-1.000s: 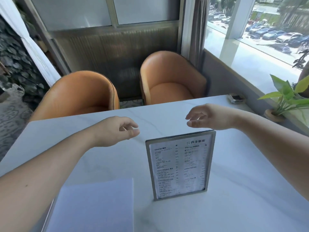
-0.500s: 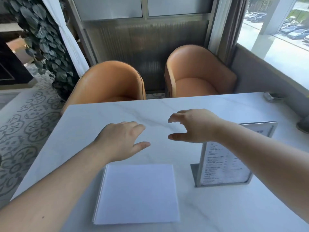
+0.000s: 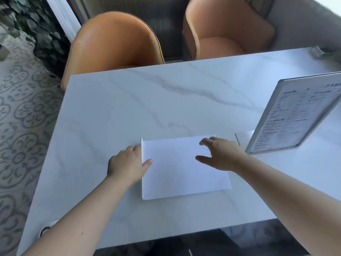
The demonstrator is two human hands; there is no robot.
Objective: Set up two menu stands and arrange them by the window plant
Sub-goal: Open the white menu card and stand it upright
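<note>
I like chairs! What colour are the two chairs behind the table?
Both chairs are orange-tan, shown in the head view.

Head camera looks steeply down, close over the table (image 3: 166, 100).

A white marble-look tabletop with grey veining (image 3: 166, 100) is seen filling the middle of the view. Two rounded tan leather tub chairs (image 3: 114, 41) (image 3: 230, 28) are set at its far edge — side by side. Behind them a dark ribbed wall panel (image 3: 166, 23) is visible. At the left, grey floor tiles with an ornamental scroll pattern (image 3: 24, 115) are laid, and dark green foliage (image 3: 35, 24) is seen there — soft daylight is cast throughout.
</note>
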